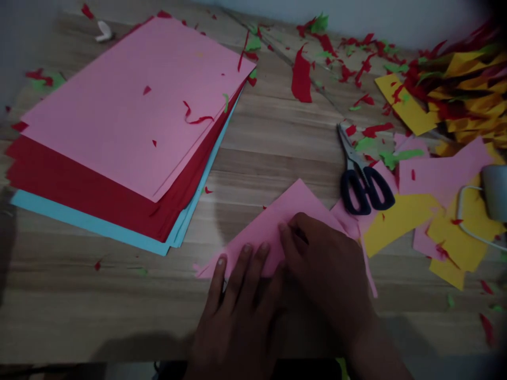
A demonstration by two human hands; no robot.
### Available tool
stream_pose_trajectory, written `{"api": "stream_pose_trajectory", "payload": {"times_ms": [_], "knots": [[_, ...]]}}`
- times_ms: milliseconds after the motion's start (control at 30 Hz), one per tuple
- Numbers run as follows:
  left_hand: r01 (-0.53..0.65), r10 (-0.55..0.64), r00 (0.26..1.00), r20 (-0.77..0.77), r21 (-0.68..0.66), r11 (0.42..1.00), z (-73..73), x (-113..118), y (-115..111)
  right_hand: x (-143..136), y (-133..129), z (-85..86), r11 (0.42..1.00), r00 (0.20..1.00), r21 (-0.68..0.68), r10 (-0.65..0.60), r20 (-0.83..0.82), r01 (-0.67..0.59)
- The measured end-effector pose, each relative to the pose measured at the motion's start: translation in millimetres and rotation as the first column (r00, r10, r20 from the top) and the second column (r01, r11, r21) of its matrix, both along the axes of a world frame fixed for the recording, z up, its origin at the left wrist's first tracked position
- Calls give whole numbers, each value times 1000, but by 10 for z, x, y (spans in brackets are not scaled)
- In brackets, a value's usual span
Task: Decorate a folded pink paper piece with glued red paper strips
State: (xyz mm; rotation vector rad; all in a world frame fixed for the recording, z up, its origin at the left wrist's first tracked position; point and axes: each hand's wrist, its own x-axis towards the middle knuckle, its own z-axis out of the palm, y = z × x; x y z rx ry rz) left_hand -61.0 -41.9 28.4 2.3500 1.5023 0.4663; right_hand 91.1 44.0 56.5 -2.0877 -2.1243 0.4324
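A folded pink sheet of paper (293, 203), roughly a triangle, lies on the wooden table near its front edge. My left hand (241, 311) rests on its lower left part, palm down with the fingers spread. On the right part of the sheet sits my right hand (328, 264), its fingers curled in and pressed to the paper. What those fingers hold, if anything, is hidden. Scissors (361, 177) with dark blue handles lie just beyond my right hand, blades pointing away, partly over pink paper scraps.
A stack of paper (119, 105), pink over red over light blue, lies at the left. Yellow scraps (400, 216) and pink scraps (431, 177) cover the right side. Behind them is a heap of cut red and yellow paper (467, 89). A grey object (495, 192) with a white cord stands at the right edge.
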Motion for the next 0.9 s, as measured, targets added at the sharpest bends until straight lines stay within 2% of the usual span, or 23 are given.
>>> {"api": "stream_pose_trajectory", "payload": {"times_ms": [367, 533, 900], "knots": [[39, -39, 999, -38, -20, 999, 3, -5, 93, -24, 23, 23, 1000, 999, 12, -5, 43, 4], [56, -56, 998, -35, -5, 998, 7, -2, 113, -41, 67, -8, 996, 999, 87, 34, 15, -35], [65, -64, 997, -47, 16, 998, -31, -141, -74, -7, 62, -59, 994, 999, 105, 27, 23, -29]]}}
